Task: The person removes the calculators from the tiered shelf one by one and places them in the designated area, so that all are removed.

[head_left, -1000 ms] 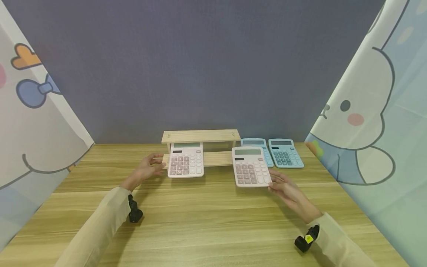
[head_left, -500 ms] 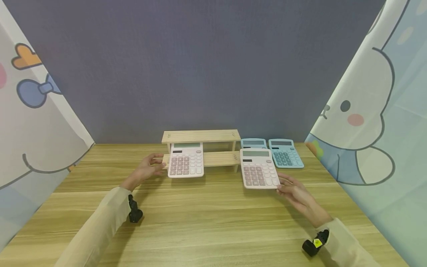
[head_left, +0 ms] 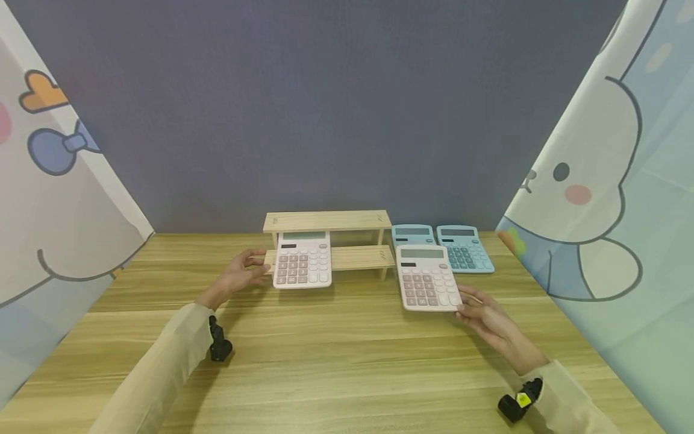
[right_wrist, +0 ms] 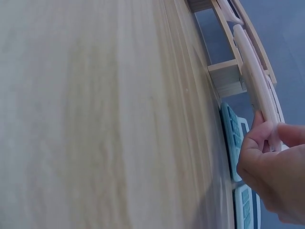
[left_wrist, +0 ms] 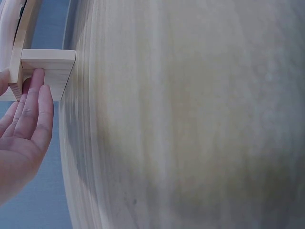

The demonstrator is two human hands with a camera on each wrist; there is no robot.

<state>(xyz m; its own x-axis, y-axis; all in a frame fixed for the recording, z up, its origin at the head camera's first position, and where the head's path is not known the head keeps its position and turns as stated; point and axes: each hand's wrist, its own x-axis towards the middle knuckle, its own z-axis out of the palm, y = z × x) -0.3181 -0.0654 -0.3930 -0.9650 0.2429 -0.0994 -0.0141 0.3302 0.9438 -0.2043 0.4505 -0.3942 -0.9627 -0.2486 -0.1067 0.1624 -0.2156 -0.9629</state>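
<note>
A two-tier wooden shelf [head_left: 360,258] stands at the back of the table. My left hand [head_left: 240,274] grips the left end of its lower board, thumb on top and fingers underneath, as the left wrist view shows. A pale pink calculator [head_left: 320,259] leans on the left part of that board, its top beneath the upper board. My right hand [head_left: 490,322] pinches a second pink calculator [head_left: 447,280] by its lower right corner. It hangs above the table just right of the shelf, keys facing up, and covers much of a blue calculator [head_left: 413,235].
Another blue calculator [head_left: 467,253] lies at the back right, beside the partly covered one. A dark grey panel [head_left: 347,120] rises behind the shelf. Cartoon-print curtains [head_left: 602,199] flank the wood-grain table [head_left: 336,374].
My right hand has moved to the right and slightly toward me with the pink calculator, uncovering the right end of the shelf's lower board. The left hand has stayed in place.
</note>
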